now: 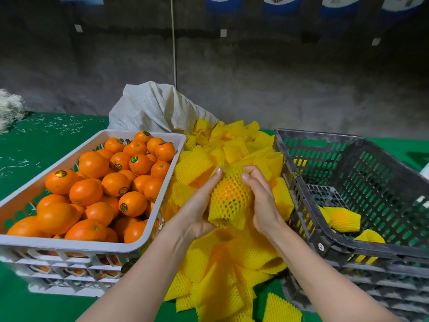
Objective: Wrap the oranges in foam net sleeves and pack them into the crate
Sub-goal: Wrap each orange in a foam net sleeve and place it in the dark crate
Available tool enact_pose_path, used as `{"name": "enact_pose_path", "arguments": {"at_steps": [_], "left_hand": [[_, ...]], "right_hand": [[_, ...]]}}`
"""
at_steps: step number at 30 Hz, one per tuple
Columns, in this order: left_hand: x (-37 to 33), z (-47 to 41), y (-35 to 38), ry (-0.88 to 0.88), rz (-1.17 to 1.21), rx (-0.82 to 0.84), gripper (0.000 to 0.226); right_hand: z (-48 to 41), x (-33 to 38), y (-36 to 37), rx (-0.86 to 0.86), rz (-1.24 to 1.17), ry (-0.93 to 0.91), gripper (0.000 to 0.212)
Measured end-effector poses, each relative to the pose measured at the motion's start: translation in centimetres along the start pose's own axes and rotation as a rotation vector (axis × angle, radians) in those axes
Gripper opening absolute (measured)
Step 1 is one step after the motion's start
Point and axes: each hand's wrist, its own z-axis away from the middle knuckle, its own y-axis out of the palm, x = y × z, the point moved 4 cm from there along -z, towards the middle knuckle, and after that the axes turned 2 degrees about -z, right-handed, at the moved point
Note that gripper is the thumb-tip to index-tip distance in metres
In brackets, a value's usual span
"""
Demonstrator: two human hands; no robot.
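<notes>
One view only: a wide-angle camera on the person's head, facing forward and down, close above the left hand [199,205] and right hand [262,201] gripping a netted orange [229,194].

Oranges [92,194]: bright orange, several bearing round dark stickers [61,174] with a gold-green sheen, set in a white crate [69,245]. Foam net sleeves [232,263]: vivid yellow, diamond-mesh pattern; through one stretched sleeve [229,196] orange shows in the mesh openings. Second crate [320,135]: dark grey, walls patterned with rows of slots, green showing through. Table cover [34,145]: deep green, flecked with white shreds. Sack [151,108]: off-white, woven.
</notes>
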Motion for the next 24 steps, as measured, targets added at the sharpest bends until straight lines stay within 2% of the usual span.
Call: {"name": "enact_pose_path", "arguments": {"at_steps": [4, 7, 11, 13, 15, 16, 18, 20, 22, 24], "left_hand": [[0.2, -0.2, -0.2, 0.089, -0.146, -0.064, 0.065], [0.5, -0.5, -0.6, 0.114, -0.274, -0.129, 0.082], [0.6, -0.4, -0.5, 0.158, -0.336, -0.214, 0.073], [1.0, -0.6, -0.6, 0.138, -0.315, -0.266, 0.062], [0.9, -0.7, -0.4, 0.155, -0.286, -0.303, 0.027], [0.7, -0.8, -0.4, 0.172, -0.256, -0.338, 0.018], [0.0, -0.9, -0.8, 0.194, -0.160, -0.415, 0.015], [-0.6, -0.9, -0.9, 0.216, -0.114, -0.465, 0.014], [-0.9, -0.8, -0.6, 0.235, -0.096, -0.484, 0.025], [-0.8, -0.9, 0.1, 0.248, -0.094, -0.440, 0.039]], "right_hand": [[-0.5, 0.0, 0.3, -0.059, 0.033, 0.082, 0.015], [-0.7, -0.4, 0.0, -0.146, -0.068, 0.212, 0.013], [-0.7, -0.5, -0.1, -0.172, -0.151, 0.321, 0.008], [-0.8, -0.3, -0.1, -0.167, -0.081, 0.278, 0.011], [-0.7, 0.2, 0.0, -0.186, 0.151, 0.118, 0.018], [-0.6, 0.5, 0.2, -0.191, 0.222, 0.015, 0.022], [0.0, 0.5, 0.3, -0.183, 0.211, -0.106, 0.028], [0.4, 0.2, 0.2, -0.081, 0.234, -0.163, 0.029], [0.8, -0.4, 0.4, 0.106, 0.313, -0.158, 0.037], [0.8, -0.4, 0.3, 0.184, 0.360, -0.174, 0.051]]}}
